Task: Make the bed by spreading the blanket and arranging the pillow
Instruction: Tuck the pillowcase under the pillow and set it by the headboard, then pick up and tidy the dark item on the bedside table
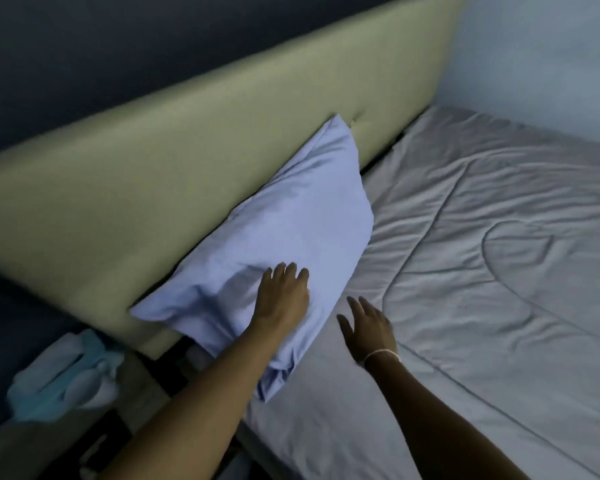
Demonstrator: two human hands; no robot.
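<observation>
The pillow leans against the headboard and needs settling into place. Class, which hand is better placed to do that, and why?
Probably the left hand: it already lies flat on the pillow. The right hand hovers open beside it, over the blanket, touching neither as far as can be seen.

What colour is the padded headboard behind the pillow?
A pale olive green headboard, seen best in the head view; the pillow leaning on it is light blue.

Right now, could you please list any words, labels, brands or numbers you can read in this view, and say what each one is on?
None: no readable text anywhere.
The pale blue fabric pillow, grey quilted blanket and olive padded headboard are plain.
The blurred teal cloth bundle shows no legible marking.
</observation>
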